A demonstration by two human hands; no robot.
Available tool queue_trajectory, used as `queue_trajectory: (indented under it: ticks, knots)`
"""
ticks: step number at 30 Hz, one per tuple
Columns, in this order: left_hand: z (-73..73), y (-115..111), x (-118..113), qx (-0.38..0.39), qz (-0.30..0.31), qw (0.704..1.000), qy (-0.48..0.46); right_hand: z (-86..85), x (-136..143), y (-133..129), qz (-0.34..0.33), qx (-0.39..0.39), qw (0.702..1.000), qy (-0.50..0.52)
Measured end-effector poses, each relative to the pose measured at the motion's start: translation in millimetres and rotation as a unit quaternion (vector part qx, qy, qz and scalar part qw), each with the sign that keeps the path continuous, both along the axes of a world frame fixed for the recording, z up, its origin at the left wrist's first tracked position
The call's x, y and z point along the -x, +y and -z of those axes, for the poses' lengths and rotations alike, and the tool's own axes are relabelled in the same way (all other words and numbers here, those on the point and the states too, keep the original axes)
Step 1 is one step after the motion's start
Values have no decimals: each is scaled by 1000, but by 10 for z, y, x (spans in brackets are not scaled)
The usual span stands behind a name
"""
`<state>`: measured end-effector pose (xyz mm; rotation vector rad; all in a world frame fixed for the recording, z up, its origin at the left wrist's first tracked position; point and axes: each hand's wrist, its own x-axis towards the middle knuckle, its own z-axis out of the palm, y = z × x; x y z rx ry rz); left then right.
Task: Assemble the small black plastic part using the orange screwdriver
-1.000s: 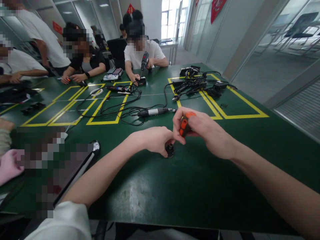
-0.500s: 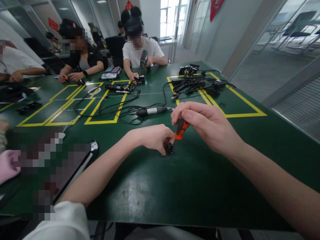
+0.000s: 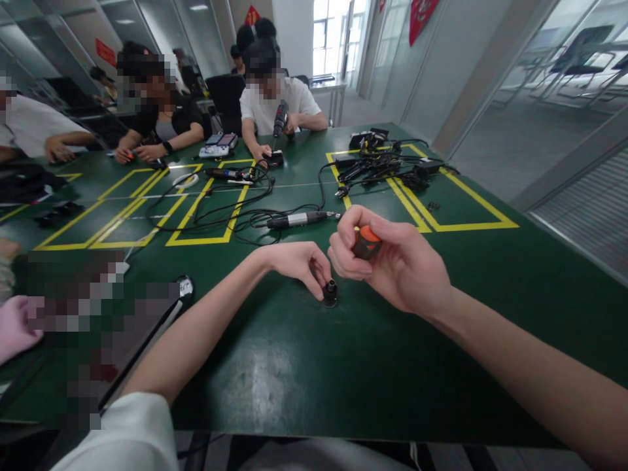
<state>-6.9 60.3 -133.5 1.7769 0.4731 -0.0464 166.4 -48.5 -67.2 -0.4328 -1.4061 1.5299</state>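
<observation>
A small black round part [image 3: 330,292] sits on the green table [image 3: 275,366], near its middle. The thumb and fingertips of my left hand [image 3: 305,265] pinch it from the left. Just right of it, raised above the table, my right hand [image 3: 400,261] is wrapped round the orange and dark grey handle of a screwdriver [image 3: 367,243]. The screwdriver's shaft is hidden.
Beyond my hands lies a grey and black electric tool [image 3: 297,219] with coiled cables. A heap of black cables [image 3: 373,163] is at the back right. Opposite, a person [image 3: 282,104] holds a power drill [image 3: 280,119]. More people sit at the left.
My right hand has turned and its fingers have curled round the screwdriver handle, whose orange end now faces up instead of down. My left hand stays at the black part.
</observation>
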Motion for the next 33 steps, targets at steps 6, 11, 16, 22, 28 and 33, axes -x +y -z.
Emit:
queue_trajectory:
  ticks: [6,11,16,22,28,33]
  knots:
    - [118,20,67,39,-24,999,-3,48,42,-1,1,-6,999,43]
    - [148,-60,178,36,-31,999,-10,45,67,21,0,-27,999,48]
    - [158,-295,222,-81,-28,996,-32,48,88,10,-6,-18,999,44]
    - [285,-633,173,-177,-142,971,-70,64,85,-16,-24,-15,998,55]
    - [272,-709,180,-140,-231,961,-60,27,69,34,-5,-42,998,47]
    - [200,-702,212,4,-262,963,-63,23,65,54,-32,-3,998,47]
